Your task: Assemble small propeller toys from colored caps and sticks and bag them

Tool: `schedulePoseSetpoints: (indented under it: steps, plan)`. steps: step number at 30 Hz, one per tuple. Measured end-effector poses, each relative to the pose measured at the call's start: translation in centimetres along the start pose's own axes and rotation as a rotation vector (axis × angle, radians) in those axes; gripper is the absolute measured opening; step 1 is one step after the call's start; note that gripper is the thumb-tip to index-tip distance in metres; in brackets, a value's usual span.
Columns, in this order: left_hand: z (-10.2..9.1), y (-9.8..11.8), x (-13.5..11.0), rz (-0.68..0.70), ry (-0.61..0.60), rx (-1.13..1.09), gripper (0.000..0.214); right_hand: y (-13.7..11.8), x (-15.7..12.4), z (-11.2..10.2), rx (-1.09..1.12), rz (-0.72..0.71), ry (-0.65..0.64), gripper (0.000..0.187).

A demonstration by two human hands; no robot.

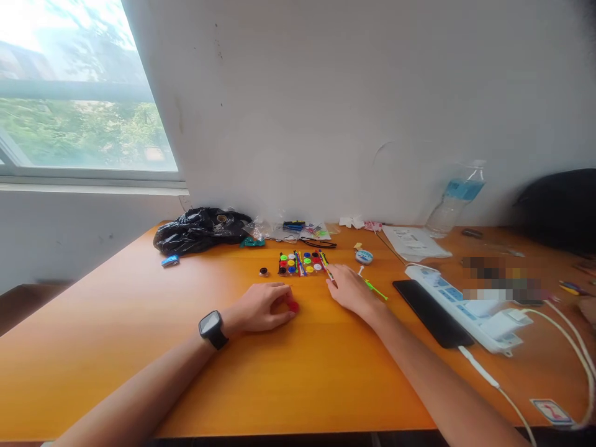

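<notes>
Between the thumb and fingers of my left hand [264, 308] is a small red round disc [293, 307], held just above or on the tabletop. My right hand [350, 288] reaches to the right end of a row of parts, its fingertips closed at a thin stick-like plastic piece [330, 275]. Beside it lie several coloured round discs [308, 261] in a grid, with thin coloured plastic rods [300, 263] among them. Left of this row sits a single black-and-white disc [264, 272]. Bright green thin pieces [376, 290] lie just right of my right hand.
A round tin-like case [364, 256] stands behind my right hand. Farther right are a black phone [431, 312], a white power strip [459, 304] with cables and a plastic bottle [454, 198]. A black plastic bag [202, 230] and a blue packet [170, 261] lie at the left back.
</notes>
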State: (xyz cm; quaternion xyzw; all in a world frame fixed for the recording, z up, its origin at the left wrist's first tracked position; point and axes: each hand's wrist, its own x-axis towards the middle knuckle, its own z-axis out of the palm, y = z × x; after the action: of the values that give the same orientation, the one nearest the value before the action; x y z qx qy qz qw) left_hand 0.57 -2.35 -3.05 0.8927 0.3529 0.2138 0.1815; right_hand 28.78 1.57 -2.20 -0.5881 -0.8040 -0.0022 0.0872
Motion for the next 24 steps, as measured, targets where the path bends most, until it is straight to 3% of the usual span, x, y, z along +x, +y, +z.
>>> schedulePoseSetpoints:
  steps: [8,17,21,24]
  plan:
    - [-0.1,0.2,0.0,-0.020,-0.005,0.007,0.015,0.0,0.1,0.7,0.054,-0.011,0.007,0.048]
    - [0.1,0.2,0.0,-0.015,0.020,0.027,0.016,-0.4,-0.1,0.8,0.103,-0.016,-0.010,0.045]
    - [0.5,0.3,0.2,-0.038,0.069,0.062,0.021,-0.9,-0.3,0.4,0.106,-0.044,0.073,0.041]
    - [0.8,0.4,0.3,-0.019,0.100,0.071,0.020,-1.9,-0.6,-0.1,0.191,-0.147,0.150,0.035]
